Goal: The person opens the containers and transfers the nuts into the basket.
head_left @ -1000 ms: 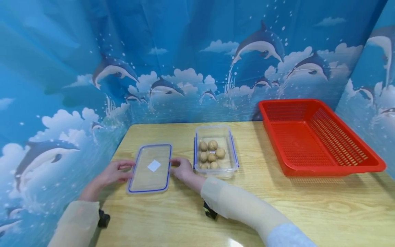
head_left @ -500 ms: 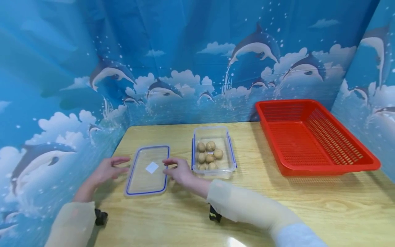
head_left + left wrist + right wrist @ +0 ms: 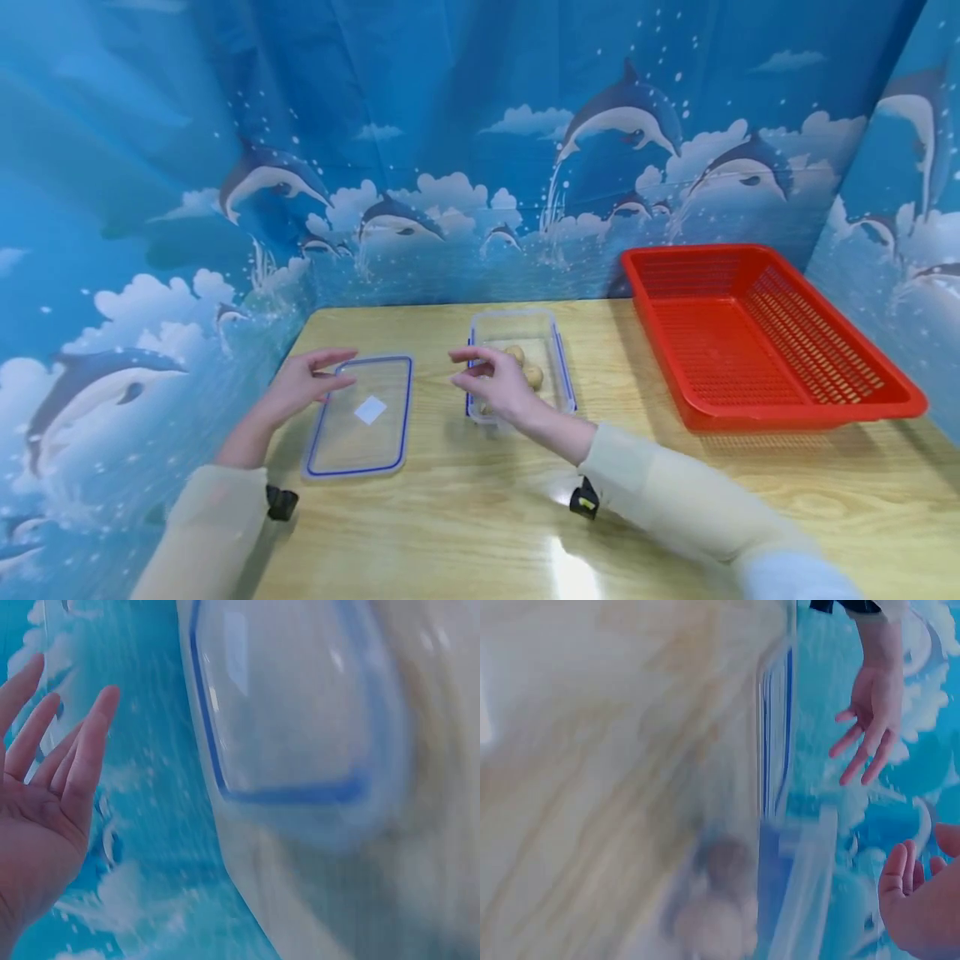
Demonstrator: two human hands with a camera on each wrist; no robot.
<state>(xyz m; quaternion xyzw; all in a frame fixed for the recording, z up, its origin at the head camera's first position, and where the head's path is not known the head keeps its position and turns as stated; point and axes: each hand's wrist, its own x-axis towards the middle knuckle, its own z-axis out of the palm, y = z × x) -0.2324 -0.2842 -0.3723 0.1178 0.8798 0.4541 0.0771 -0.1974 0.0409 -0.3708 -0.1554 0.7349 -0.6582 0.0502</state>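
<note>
The right hand [image 3: 504,387] leaves the lid [image 3: 356,446] and now screens several walnuts [image 3: 533,377] — the left hand [image 3: 298,385] overlaps the lid's corner.

From the middle of the head view, the lid [image 3: 352,442] between seven and eight o'clock is clear, edged in blue, with a white label [image 3: 370,409]. At five, the container [image 3: 513,314] is clear with blue along its sides, and the walnuts [image 3: 533,377] are tan. The basket [image 3: 795,414] at three is bright red with a lattice pattern. The surface [image 3: 420,525] is pale yellow wood grain; the backdrop [image 3: 480,92] at twelve shows grey-blue, white-bellied dolphins [image 3: 622,104] on blue. The sleeves [image 3: 667,483] are cream.
</note>
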